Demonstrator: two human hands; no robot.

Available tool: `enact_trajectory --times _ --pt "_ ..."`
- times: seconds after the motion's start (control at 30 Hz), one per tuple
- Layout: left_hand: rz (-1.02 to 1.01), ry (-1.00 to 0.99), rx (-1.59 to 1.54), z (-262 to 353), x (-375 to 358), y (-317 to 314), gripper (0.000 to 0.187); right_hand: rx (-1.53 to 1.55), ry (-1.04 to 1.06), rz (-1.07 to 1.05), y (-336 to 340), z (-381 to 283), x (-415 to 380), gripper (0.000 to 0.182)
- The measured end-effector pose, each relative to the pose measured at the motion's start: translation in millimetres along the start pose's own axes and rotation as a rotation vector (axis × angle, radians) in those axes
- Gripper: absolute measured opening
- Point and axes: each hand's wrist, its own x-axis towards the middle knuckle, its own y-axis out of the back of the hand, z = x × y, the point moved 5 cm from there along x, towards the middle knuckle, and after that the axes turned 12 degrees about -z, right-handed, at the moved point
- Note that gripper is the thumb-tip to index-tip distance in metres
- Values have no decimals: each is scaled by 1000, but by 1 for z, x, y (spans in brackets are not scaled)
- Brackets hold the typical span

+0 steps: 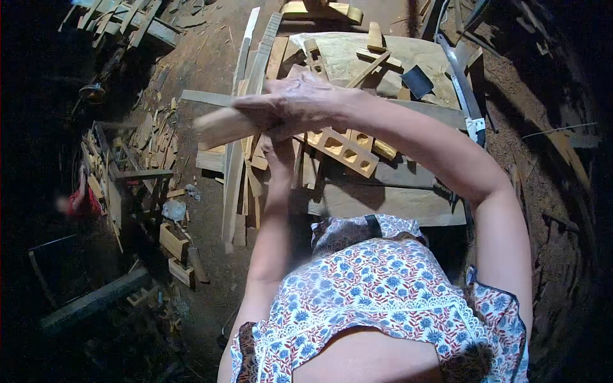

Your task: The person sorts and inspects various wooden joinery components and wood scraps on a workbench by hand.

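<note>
A short, pale wooden piece (223,127) is held above the workbench, blurred by motion. My right hand (300,99) reaches across from the right and is closed over its right end. Just below, my left hand (273,148) comes up against the same end, its fingers mostly hidden behind the right hand and the wood. Beneath and to the right of the hands lies a wooden block with round holes (345,151). Long wooden strips (233,191) lie under and beside the left arm.
A handsaw (458,80) lies at the bench's right side, near a dark flat plate (417,82). Small offcuts (375,37) are on the pale board (332,48). Wood scraps (163,137) cover the floor at left, beside a wooden frame (115,185). Part of a person in red (89,201) shows far left.
</note>
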Motion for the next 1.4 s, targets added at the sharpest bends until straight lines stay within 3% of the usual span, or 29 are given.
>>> enact_trajectory --times 0.03,0.07,0.1,0.17,0.2,0.23,0.27,0.43,0.47,0.5,0.57,0.6,0.63,0.7,0.77,0.8,0.83,0.9,0.93,1.1,1.17,1.2,1.23,1.4 --pt "-53 35 532 5 -4 -2 23 -4 1 -1 -6 6 5 73" --pt "367 -164 767 5 1 -7 17 -14 -13 -82 -17 16 12 70" --pt "376 -169 762 8 8 -2 17 -27 -31 -165 -24 25 17 68" --pt "-50 18 -765 -4 14 5 19 -134 8 -75 -10 3 6 62" --pt "143 -188 -875 23 10 35 17 -62 50 45 -2 -6 3 60" --pt "143 -183 -877 21 8 34 17 6 94 168 5 -12 2 58" --pt "121 -119 -813 18 8 31 20 42 43 -3 -12 -2 13 59" --pt "6 204 -488 -10 4 9 45 -161 -43 -212 -18 4 16 60" --pt "15 72 -869 -18 11 5 43 -68 -48 -99 -11 0 15 60" --pt "17 78 -870 -33 18 -15 43 23 -56 16 -4 -1 13 60" --pt "311 -65 -760 -60 22 -43 35 25 -58 65 -5 5 15 64" --pt "61 -103 -189 2 27 34 27 -5 -99 -64 -15 14 21 66" --pt "-17 78 -343 10 28 46 27 -35 -142 -192 -23 23 25 67" --pt "314 -237 -247 -23 24 8 30 -64 -199 -304 -16 21 25 72" --pt "33 226 -845 -34 46 15 31 17 -178 -149 5 5 9 70" --pt "99 145 -900 -53 63 10 30 121 -78 44 3 10 7 67" --pt "-57 353 -657 -54 67 29 27 122 -71 40 2 11 1 67" --pt "-130 442 -1151 -85 75 7 28 284 -70 148 6 14 -15 69" --pt "-15 408 -1360 -83 74 8 28 487 -121 105 2 13 -25 73" --pt "-54 429 -1365 -66 50 30 25 572 -359 177 -10 26 -91 73" --pt "-6 452 -1115 -60 36 45 30 644 -462 176 -19 36 -116 74" --pt "-65 599 -979 -24 25 81 33 651 -504 253 -22 42 -127 75" --pt "-62 602 -978 -27 24 75 33 656 -545 335 -25 49 -136 76" --pt "41 308 -1041 -41 36 31 35 669 -552 341 -34 59 -144 78"
